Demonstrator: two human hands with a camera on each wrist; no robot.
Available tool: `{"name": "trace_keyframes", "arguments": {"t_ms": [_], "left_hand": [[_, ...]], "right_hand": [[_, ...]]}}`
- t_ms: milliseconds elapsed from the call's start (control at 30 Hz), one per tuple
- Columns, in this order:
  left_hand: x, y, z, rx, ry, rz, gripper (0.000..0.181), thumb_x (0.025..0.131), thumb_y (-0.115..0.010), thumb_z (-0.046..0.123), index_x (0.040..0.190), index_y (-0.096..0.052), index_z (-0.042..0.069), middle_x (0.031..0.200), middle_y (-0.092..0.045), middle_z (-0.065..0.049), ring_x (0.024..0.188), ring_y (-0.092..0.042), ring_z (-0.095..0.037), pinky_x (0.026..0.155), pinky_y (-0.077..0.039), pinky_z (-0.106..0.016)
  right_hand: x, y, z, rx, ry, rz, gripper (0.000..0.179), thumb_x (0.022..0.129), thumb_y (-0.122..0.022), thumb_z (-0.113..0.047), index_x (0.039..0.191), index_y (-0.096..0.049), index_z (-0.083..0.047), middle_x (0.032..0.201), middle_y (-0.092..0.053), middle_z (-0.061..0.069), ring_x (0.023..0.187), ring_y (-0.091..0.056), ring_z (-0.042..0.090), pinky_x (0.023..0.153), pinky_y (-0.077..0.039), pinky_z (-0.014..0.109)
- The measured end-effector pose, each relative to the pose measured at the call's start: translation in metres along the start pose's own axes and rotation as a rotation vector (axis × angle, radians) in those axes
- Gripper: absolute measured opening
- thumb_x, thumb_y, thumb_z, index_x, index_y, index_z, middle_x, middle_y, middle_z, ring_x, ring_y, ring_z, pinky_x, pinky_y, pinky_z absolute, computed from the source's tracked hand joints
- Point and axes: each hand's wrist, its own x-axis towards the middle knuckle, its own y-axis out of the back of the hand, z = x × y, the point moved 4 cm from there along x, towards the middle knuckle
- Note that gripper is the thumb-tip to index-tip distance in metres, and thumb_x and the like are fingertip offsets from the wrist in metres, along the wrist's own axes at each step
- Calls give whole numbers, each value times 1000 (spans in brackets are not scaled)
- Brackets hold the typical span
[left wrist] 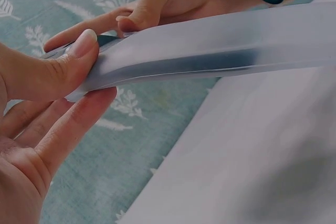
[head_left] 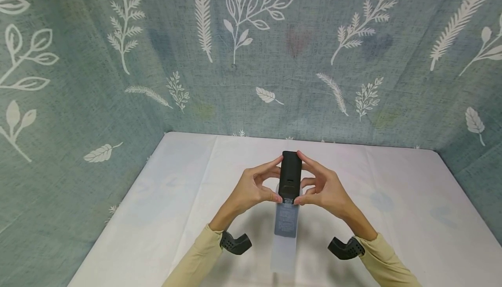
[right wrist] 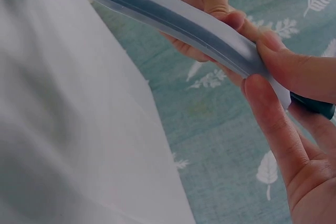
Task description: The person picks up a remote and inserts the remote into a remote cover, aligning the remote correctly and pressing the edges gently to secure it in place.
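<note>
A long black device, apparently a remote control (head_left: 290, 173) seen from its back, sits partly inside a long translucent plastic sleeve (head_left: 284, 252). Its upper part sticks out of the sleeve's mouth, and its lower part shows bluish through the plastic. My left hand (head_left: 254, 186) holds the left edge, index fingertip near the top and thumb at the sleeve's mouth. On the right edge my right hand (head_left: 324, 187) mirrors this grip. Seen from the left wrist, thumb and fingers pinch the sleeve (left wrist: 173, 51) around its mouth. The right wrist view shows the remote's dark end (right wrist: 314, 104) protruding.
A white cloth covers the table (head_left: 176, 191) beneath both hands. Behind it and at the sides hangs a green-blue curtain (head_left: 251, 95) with white leaf prints. Dark wrist-worn camera mounts (head_left: 236, 243) sit at both cuffs.
</note>
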Motion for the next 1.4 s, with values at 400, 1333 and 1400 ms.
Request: {"name": "trace_keyframes", "arguments": {"t_ms": [400,1333,1400], "left_hand": [[2,-1,-2,1,18,18,91,65,-78,-16,142,-45,20,117,-61,-15,111,-58,-29,71,-57,-44],[0,-7,20,36,39,51,86,66,-76,-18,141,-44,6,113,-62,-21,106,-60,-29,78,-56,-42],[0,-7,19,38,39,49,85,66,-76,-18,141,-43,6,112,-61,-22,105,-61,-29,78,-56,-42]], "right_hand": [[0,1,1,7,17,2,99,70,-75,14,151,-25,-12,138,-38,29,83,-67,27,60,-57,48],[-1,4,4,-2,-42,46,97,69,-76,15,149,-31,-15,137,-43,27,86,-66,30,60,-57,44],[-1,5,4,1,-38,46,97,68,-76,15,149,-31,-14,136,-43,27,86,-67,30,60,-57,44]]}}
